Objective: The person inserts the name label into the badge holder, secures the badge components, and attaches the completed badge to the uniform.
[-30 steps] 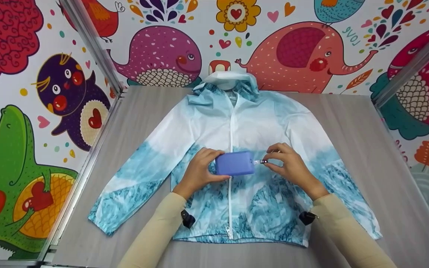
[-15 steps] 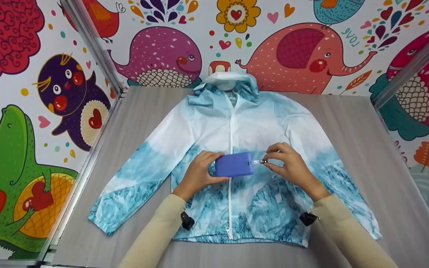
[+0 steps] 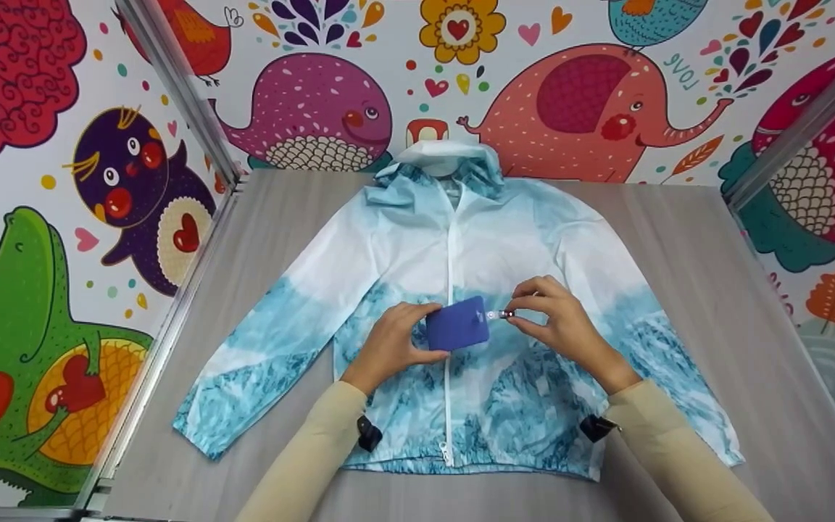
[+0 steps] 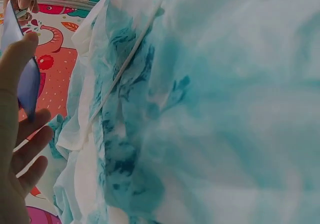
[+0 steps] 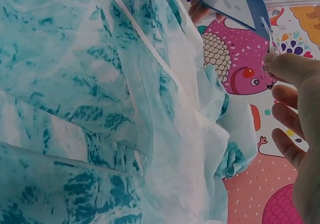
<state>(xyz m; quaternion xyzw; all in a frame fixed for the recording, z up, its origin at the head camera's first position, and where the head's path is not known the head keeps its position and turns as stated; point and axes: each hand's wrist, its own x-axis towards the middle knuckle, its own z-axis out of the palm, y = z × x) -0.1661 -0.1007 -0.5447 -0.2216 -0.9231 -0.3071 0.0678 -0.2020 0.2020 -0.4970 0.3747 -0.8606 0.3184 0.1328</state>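
Jacket (image 3: 490, 384) spread out, sleeves apart; that part looks done. Left hand (image 3: 387, 346) grips the badge holder (image 3: 457, 325) by its edges, above the jacket front. Right hand (image 3: 559, 319) pinches the clip (image 3: 499, 315) at the holder's end. Handling seems midway: holder not put down, clip not released.

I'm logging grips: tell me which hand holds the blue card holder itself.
The left hand, gripping the blue card holder at the end away from its strap clip, which the right hand pinches.
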